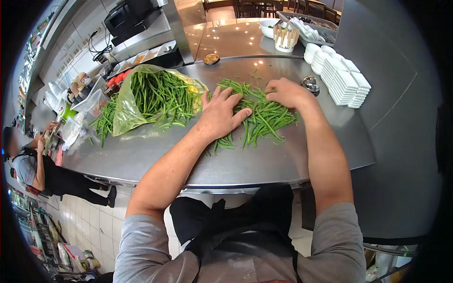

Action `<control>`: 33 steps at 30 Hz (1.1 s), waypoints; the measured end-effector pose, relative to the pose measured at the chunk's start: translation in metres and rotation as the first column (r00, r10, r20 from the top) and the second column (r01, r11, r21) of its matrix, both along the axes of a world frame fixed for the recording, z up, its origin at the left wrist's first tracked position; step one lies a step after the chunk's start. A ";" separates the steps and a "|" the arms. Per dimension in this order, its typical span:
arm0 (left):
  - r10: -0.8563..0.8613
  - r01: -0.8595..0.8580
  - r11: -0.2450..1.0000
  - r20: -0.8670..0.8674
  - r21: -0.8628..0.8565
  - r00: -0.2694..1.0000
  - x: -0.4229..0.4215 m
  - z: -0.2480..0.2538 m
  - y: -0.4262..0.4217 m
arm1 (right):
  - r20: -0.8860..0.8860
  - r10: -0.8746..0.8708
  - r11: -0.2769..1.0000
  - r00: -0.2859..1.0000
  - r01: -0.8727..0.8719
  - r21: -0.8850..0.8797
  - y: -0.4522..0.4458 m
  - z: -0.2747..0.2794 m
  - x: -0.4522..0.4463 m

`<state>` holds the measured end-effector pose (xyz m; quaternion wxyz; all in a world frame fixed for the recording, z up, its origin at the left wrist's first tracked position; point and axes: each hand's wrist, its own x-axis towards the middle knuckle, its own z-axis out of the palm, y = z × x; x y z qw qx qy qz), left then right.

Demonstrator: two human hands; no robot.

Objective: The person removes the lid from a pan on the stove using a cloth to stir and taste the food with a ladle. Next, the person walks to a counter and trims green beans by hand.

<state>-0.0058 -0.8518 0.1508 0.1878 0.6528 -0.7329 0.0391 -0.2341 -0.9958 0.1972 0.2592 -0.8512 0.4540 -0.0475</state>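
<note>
A loose pile of green beans [266,118] lies on the steel counter [245,165] in front of me. My left hand [221,113] rests on the pile's left side, palm down with its fingers spread. At the pile's upper right, my right hand [285,93] has its fingers curled down at the beans; whatever is between the fingertips is hidden. Left of my left hand, a yellowish plastic bag [127,111] lies open, with many more green beans [158,94] in it and spilling from its mouth.
Stacks of white dishes [339,78] and a metal bell [309,85] stand at the right. A round brown item [211,59] lies near the back edge. Behind is a cup of sticks [285,40]. Another person [35,165] stands at far left, beyond bottles and bags.
</note>
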 end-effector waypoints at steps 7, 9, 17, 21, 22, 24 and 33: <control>-0.066 0.066 0.998 -0.042 0.003 0.997 0.003 0.014 -0.002 | -0.148 0.107 0.980 0.983 -0.130 -0.153 0.032 0.020 0.013; -0.060 0.058 0.998 -0.108 -0.025 0.992 0.009 0.012 -0.008 | -0.147 0.145 0.977 0.978 -0.165 -0.136 0.037 0.020 0.016; -0.100 0.082 0.982 -0.102 -0.170 0.990 0.017 0.007 -0.017 | -0.172 0.202 0.910 0.964 -0.249 -0.330 0.038 0.006 0.055; -0.142 0.136 0.986 -0.057 -0.100 0.988 0.013 0.010 -0.016 | -0.070 0.293 0.826 0.953 -0.290 -0.484 0.043 0.004 0.049; -0.146 0.142 0.987 -0.054 -0.073 0.988 0.012 0.014 -0.014 | -0.035 0.306 0.833 0.951 -0.285 -0.473 0.043 0.004 0.045; -0.155 0.154 0.988 -0.052 -0.027 0.987 0.009 0.017 -0.012 | 0.036 0.334 0.848 0.942 -0.284 -0.447 0.041 0.004 0.037; -0.174 0.169 0.980 -0.040 -0.105 0.984 0.003 0.012 -0.008 | 0.026 0.352 0.793 0.936 -0.284 -0.539 0.043 0.009 0.030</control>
